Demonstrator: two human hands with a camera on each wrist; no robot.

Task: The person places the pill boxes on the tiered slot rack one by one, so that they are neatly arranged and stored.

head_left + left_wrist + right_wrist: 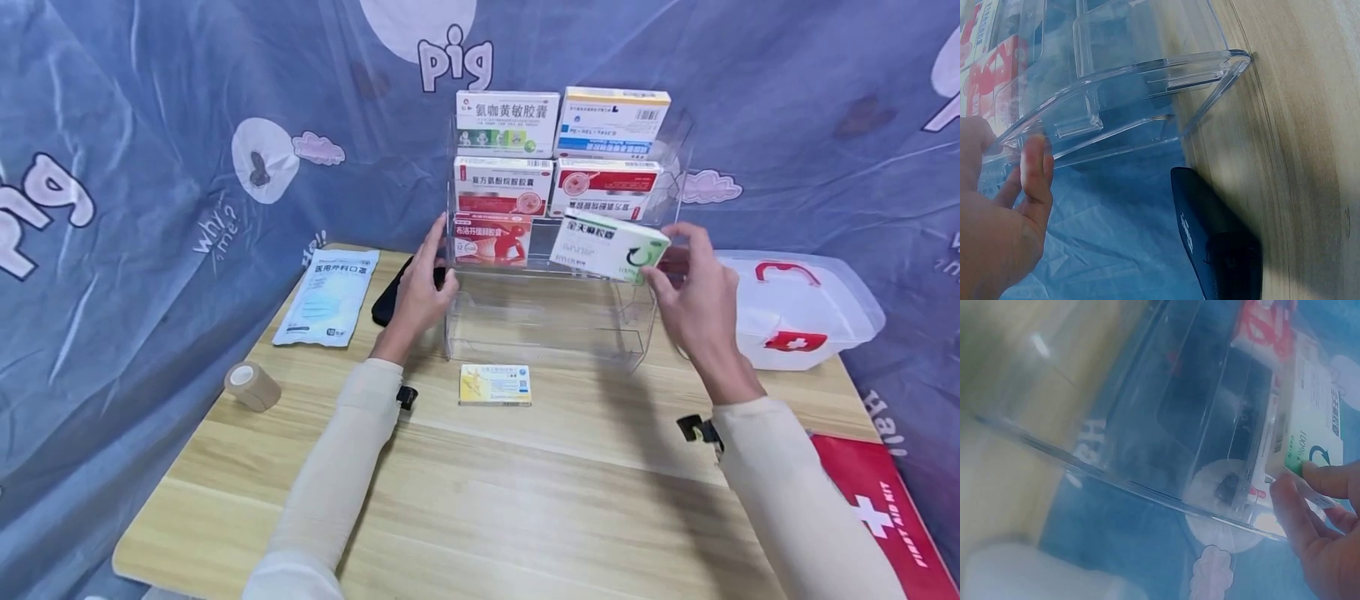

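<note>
In the head view, my right hand (701, 304) pinches a white-and-green medicine box (609, 247) by its right end, thumb in front. The box tilts down to the right before the third tier of a clear display rack (543, 342), beside a red medicine box (491, 240). The right wrist view shows thumb and fingers on the green end of the box (1310, 425). My left hand (422, 287) holds the rack's left side edge; in the left wrist view its fingertips (1034, 150) overlap the clear side panel. White-and-red and white medicine boxes fill the two upper tiers.
A yellow-and-white medicine box (495, 385) lies before the rack. Left are a mask packet (327, 297), a tan bandage roll (253, 387) and a black case (1216, 237). Right are a clear first-aid box (802, 308) and a red first-aid kit pouch (885, 508). A blue curtain hangs behind.
</note>
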